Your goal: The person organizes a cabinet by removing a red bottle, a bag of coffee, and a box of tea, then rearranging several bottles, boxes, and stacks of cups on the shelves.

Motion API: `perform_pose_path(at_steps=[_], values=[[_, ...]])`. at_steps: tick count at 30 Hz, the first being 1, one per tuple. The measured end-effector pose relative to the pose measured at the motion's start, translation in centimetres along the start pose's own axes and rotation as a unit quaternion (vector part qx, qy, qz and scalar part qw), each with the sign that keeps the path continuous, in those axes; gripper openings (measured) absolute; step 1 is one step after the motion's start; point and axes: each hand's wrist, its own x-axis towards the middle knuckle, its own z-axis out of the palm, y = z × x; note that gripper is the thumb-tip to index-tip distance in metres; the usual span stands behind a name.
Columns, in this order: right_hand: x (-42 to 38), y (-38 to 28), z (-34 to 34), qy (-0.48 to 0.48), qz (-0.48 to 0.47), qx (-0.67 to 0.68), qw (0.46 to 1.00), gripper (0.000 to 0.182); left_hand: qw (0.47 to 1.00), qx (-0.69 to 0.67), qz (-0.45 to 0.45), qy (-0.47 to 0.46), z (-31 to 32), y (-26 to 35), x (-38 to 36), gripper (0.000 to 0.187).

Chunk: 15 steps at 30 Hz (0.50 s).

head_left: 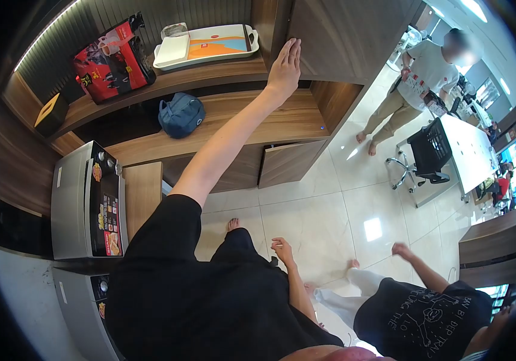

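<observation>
My left hand (284, 71) is stretched out, fingers straight, against the left edge of a dark wood cabinet panel (348, 39). Nothing shows in its grasp. Lower down, my right hand (282, 249) hangs beside my body with loosely bent fingers and holds nothing visible. Left of my raised hand, a white tray (254, 42) on the upper shelf carries a white box and an orange and blue flat item. A red and black bag (110, 63) stands farther left. On the shelf below lies a dark blue cap-like bag (181, 114).
A silver oven (80, 198) stands left, with a tissue box (50, 113) above it. A lower cabinet door (288, 162) stands ajar. One person (429, 319) in black and white is close on my right; another (417, 78) stands near a chair (429, 150) and white table (468, 144).
</observation>
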Motion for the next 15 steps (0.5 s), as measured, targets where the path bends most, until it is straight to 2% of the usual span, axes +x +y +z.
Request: perform_pose_path(at_steps=[7, 15], values=[[0.4, -0.1, -0.5, -0.005, 0.016, -0.012, 1.000, 0.028, 0.993, 0.113, 0.036, 0.012, 0.5, -0.3, 0.5, 0.060], [0.6, -1.7, -0.5, -0.003, 0.034, -0.013, 0.999, 0.025, 0.988, 0.146, 0.033, 0.043, 1.9, -0.2, 1.1, 0.059]])
